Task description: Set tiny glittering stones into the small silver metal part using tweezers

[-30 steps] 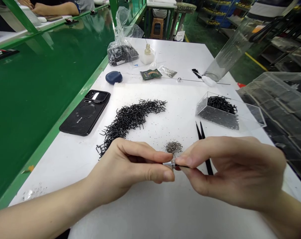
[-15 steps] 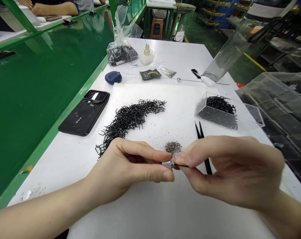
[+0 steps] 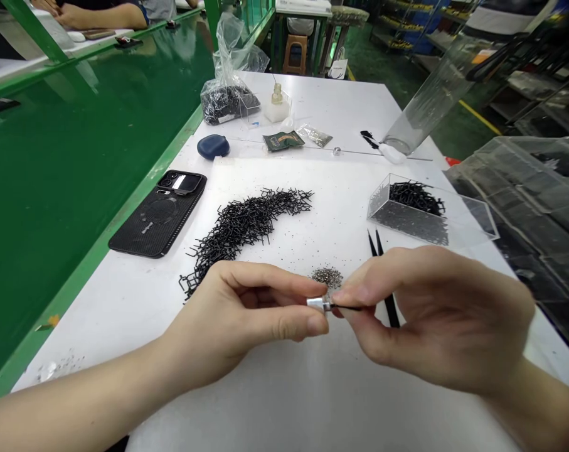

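Observation:
Between its thumb and forefinger my left hand (image 3: 246, 314) pinches a small silver metal cylinder (image 3: 315, 304). My right hand (image 3: 435, 314) is closed on a thin black piece (image 3: 349, 307), which lines up with the cylinder's right end. Just behind the fingertips lies a small pile of tiny metallic bits (image 3: 327, 276). Black tweezers (image 3: 391, 311) lie partly hidden behind my right hand. Many short bent black pieces (image 3: 246, 220) form a long heap beyond my left hand.
A black phone (image 3: 159, 213) and a blue case (image 3: 213, 147) lie at the left. Clear box (image 3: 406, 220) with black pieces is at the right, near a leaning clear bottle (image 3: 430, 94). Behind are a plastic bag (image 3: 228, 100) and small glass bottle (image 3: 277, 103). A person's arm (image 3: 105, 17) shows top left.
My right hand's fingers have shifted slightly, and more of the silver cylinder and the thin black piece shows. Both hands keep their hold.

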Available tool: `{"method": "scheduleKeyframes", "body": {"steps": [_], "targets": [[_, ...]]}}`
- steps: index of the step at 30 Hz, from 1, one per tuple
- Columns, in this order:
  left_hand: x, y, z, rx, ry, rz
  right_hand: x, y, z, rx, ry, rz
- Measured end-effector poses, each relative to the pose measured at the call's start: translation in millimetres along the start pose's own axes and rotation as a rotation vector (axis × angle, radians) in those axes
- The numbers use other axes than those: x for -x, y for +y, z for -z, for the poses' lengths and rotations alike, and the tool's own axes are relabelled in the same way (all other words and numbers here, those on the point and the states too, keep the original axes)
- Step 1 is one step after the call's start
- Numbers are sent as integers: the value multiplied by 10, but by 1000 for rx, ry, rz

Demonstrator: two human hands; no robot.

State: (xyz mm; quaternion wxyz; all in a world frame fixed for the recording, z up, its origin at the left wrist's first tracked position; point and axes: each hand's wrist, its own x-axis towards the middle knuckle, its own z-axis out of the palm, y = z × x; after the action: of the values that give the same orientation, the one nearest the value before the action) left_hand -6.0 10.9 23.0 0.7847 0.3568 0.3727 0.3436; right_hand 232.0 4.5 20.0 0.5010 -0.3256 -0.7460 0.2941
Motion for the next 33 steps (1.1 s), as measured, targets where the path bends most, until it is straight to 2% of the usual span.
{"method": "scheduleKeyframes", "body": {"steps": [2,5,8,11,13,15,18,20,22,25,29,33], "targets": [[3,-17,0,-18,17,-70,-35,6,25,-46,73,-58],[35,-30,-16,-191,34,-294,-99,17,64,-141,159,-170],[77,-40,-39,-514,-63,-507,-132,32,80,-184,156,-215],[86,-96,-40,-844,-197,-649,-121,47,74,-195,148,-227],[79,-171,-17,-1002,-224,-730,-103,53,67,-200,134,-219],[82,-253,17,-1063,-200,-801,-90,57,60,-200,121,-209],[126,-317,55,-1055,-78,-854,-92,57,48,-196,112,-200],[174,-296,55,-1057,22,-871,-100,54,40,-193,120,-198],[217,-245,40,-1062,60,-898,-106,49,36,-194,131,-208],[246,-174,17,-1046,0,-889,-109,50,40,-209,129,-228],[211,-142,19,-984,-72,-782,-125,53,41,-248,136,-249],[134,-176,26,-969,-65,-745,-154,18,5,-246,192,-256]]}}
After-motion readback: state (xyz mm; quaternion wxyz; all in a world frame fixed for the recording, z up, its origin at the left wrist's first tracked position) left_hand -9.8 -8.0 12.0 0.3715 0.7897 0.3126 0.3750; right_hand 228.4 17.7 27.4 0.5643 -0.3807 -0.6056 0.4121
